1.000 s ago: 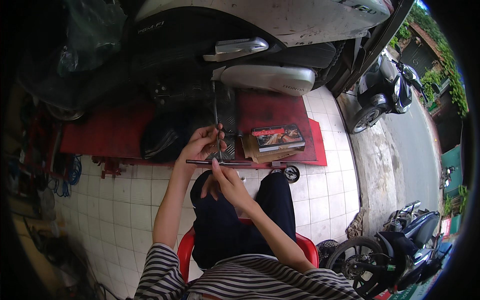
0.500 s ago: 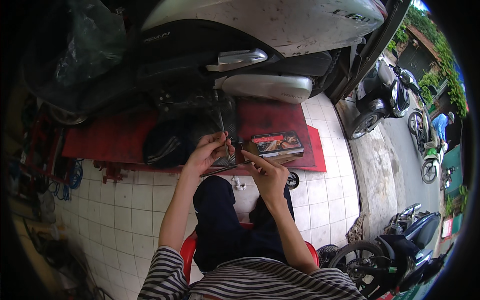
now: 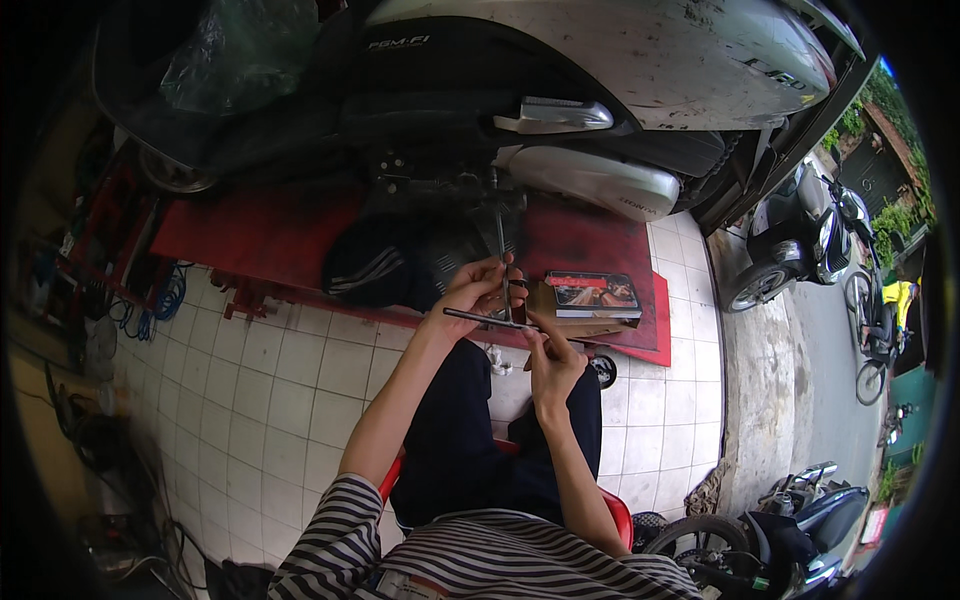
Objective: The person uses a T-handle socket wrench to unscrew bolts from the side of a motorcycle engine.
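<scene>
A T-handle wrench (image 3: 480,318) runs from the underside of a silver and black scooter (image 3: 590,178) down toward me, its long thin shaft ending in a dark crossbar. My left hand (image 3: 478,290) has its fingers closed round the shaft, just above the crossbar. The crossbar's left end reaches over my left wrist. At its right end, my right hand (image 3: 556,370) grips the bar between thumb and fingers. The shaft's far tip meets dark parts below the scooter's engine, where the fitting is too dark to make out.
The scooter stands on a red lift platform (image 3: 580,235). A black and red box (image 3: 596,294) lies on brown cardboard right of my hands. Left of them is a dark striped cloth item (image 3: 365,262). A small round black part (image 3: 603,371) sits on white tiles (image 3: 330,400).
The crossbar has turned: its left end is now farther from me and its right end nearer. My right hand has pulled in its outstretched finger onto the bar. The whole view has shifted.
</scene>
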Available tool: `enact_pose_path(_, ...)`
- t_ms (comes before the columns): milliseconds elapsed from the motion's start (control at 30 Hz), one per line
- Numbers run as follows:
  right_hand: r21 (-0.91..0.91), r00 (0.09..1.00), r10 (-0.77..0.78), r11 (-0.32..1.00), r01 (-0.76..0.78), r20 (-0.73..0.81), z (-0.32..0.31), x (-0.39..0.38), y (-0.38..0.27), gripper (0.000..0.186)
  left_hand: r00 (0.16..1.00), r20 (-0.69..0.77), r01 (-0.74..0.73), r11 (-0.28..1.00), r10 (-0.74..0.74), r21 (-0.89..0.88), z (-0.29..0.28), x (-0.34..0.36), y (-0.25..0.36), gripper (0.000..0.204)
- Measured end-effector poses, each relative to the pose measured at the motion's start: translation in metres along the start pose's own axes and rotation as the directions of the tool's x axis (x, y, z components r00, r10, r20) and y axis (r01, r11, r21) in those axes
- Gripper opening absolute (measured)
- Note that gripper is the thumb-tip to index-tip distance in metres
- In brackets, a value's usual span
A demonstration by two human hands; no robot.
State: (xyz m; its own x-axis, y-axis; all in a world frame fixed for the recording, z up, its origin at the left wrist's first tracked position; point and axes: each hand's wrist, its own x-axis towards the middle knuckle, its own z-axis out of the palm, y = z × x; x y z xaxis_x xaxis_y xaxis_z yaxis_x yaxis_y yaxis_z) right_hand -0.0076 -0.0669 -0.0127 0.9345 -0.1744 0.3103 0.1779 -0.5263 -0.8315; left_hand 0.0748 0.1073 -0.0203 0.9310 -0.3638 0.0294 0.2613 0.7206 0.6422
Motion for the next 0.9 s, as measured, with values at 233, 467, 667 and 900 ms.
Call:
enact_pose_path(233,-0.239,0.929,-0.232,0.922,0.304,0.287,0.012,-0.026,-0.020,0.023,0.997,-0.042,0.069,0.997,-0.071,-0.043,0.007,0.009,0.000,0.013)
enact_pose_path(467,-0.132,0.907,-0.356,0.911,0.391,0.225,-0.023,0.008,-0.074,0.035,0.990,-0.085,0.108,0.994,-0.109,-0.017,0.006,0.009,0.012,0.016)
enact_pose_path(667,-0.267,0.915,-0.400,0.878,0.399,0.053,-0.032,0.023,-0.046,0.039,0.986,-0.135,0.102,0.995,-0.102,-0.001,-0.004,0.006,0.013,0.020)
enact_pose_path(900,-0.365,0.957,-0.288,0.888,0.278,0.026,-0.024,0.009,-0.013,0.041,0.974,-0.120,0.199,0.977,-0.190,0.070,-0.002,0.012,0.018,0.018)
